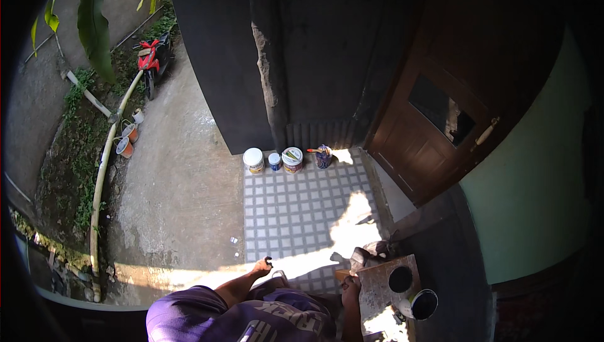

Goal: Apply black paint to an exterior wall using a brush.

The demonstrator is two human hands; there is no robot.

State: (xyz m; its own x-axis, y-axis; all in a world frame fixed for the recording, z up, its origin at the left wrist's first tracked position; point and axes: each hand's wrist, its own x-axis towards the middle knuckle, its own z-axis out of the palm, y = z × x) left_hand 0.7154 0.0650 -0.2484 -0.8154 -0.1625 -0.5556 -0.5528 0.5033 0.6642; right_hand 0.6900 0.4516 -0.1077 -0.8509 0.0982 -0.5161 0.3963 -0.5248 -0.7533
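My left hand point(262, 266) hangs over the sunlit edge of the tiled floor point(302, 222), with fingers apart and nothing visible in them. A pale curved object point(279, 274), too unclear to name, shows beside it. My right hand point(350, 284) is at the left edge of a paint-marked wooden table point(377, 290), near a brown wooden piece point(343, 274). Its fingers are in shade, so any grip is hard to make out. On the table are a dark round container point(401, 279) and a white paint bucket point(423, 305) with a dark inside. A crumpled cloth point(370, 253) lies by the far edge.
Lidded paint buckets point(254, 160), a small can point(274, 161), another bucket point(292, 160) and a purple-stained pot point(323, 157) with a red-handled brush point(315, 150) line the dark wall point(321, 59). A brown door point(424, 139) stands right. Left are a pipe point(97, 200) and a motorbike point(150, 59).
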